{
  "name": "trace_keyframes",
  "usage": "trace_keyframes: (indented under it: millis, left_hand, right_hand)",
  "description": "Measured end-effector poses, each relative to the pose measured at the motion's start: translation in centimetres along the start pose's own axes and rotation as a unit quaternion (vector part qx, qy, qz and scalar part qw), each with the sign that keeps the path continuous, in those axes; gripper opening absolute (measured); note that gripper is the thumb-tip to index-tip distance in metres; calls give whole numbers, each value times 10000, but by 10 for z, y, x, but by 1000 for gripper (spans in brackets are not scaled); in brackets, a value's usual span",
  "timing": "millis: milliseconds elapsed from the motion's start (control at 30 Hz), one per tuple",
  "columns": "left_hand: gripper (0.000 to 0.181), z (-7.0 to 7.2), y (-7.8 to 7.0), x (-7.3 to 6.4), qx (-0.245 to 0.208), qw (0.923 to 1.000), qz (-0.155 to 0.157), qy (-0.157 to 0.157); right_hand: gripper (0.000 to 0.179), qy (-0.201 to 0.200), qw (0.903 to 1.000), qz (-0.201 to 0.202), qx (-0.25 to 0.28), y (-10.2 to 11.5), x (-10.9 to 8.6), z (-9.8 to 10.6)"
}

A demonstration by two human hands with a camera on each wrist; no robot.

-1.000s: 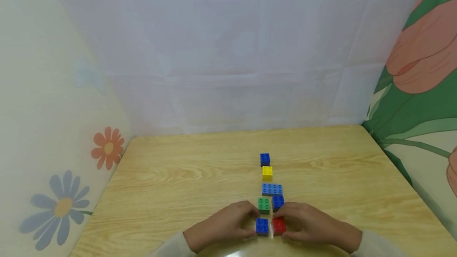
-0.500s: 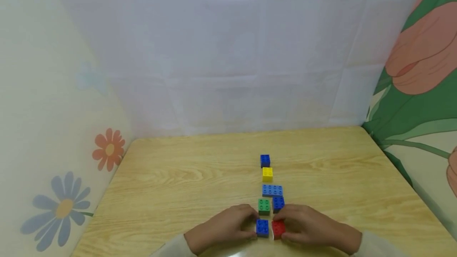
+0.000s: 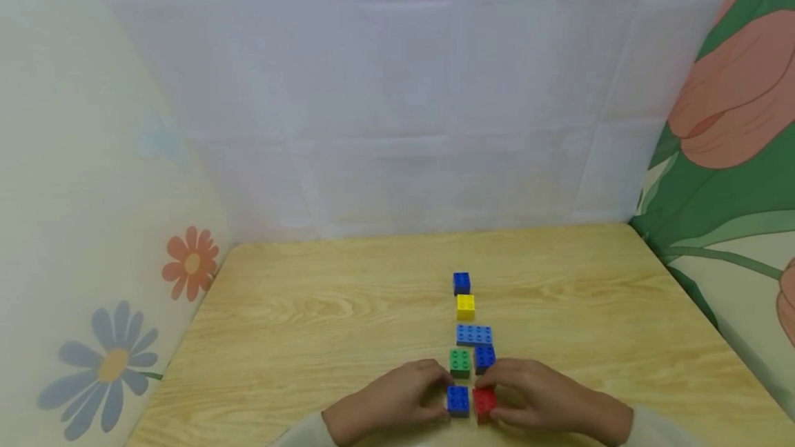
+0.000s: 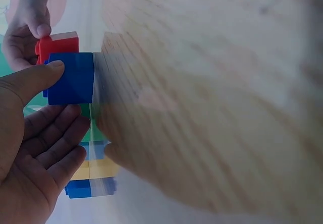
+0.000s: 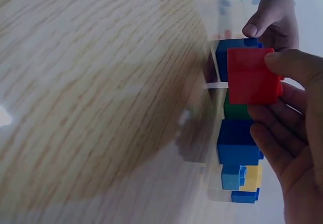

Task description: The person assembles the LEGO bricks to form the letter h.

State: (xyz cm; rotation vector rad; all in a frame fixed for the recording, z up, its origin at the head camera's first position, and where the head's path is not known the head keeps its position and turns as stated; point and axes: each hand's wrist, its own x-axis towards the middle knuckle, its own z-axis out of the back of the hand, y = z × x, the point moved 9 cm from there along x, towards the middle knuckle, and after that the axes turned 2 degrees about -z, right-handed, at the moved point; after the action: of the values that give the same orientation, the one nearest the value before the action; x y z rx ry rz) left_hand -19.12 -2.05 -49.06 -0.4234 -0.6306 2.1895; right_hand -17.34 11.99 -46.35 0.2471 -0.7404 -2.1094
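Note:
At the front of the row, my left hand [image 3: 406,395] grips a square blue brick [image 3: 458,401] from its left side. In the left wrist view the thumb lies on the brick's near face, with the fingers at its far side. My right hand [image 3: 537,395] pinches a square red brick [image 3: 484,404] between thumb and fingers, studs up and slightly askew. A narrow gap separates the red and blue bricks in the head view. Just beyond them sit a green brick [image 3: 459,363] and a second blue brick [image 3: 484,359], close to the right fingertips.
Farther back on the wooden table [image 3: 323,302] lie a long light-blue brick [image 3: 474,334], a yellow brick [image 3: 466,307] and a small dark-blue brick [image 3: 462,283]. A white cloth [image 3: 397,116] hangs behind the table; flower-patterned walls [image 3: 733,226] flank it.
The red brick has shifted slightly toward the person and turned a little, with the right hand on it. The left hand stays at the blue brick. The head view has tilted up slightly.

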Motion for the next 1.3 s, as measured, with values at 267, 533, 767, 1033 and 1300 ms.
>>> trace_keyframes:
  millis: [267, 533, 767, 1033, 1300]
  left_hand:
    - [35, 0, 2, 1, -15, 9999, 109, 71]
    - [35, 1, 0, 0, 40, 10000, 79, 21]
    - [36, 0, 3, 0, 5, 9999, 105, 40]
    - [36, 2, 2, 0, 109, 9999, -42, -18]
    - [37, 2, 1, 0, 90, 9999, -26, -52]
  right_hand:
    - [35, 130, 9997, 42, 199, 7, -1, 2]
    - [33, -101, 9989, 402, 205, 18, -2, 6]
    - [33, -142, 9968, 628, 477, 26, -1, 8]
    - [33, -318, 9947, 767, 611, 34, 2, 13]
    - [35, -621, 9933, 797, 561, 38, 4, 19]
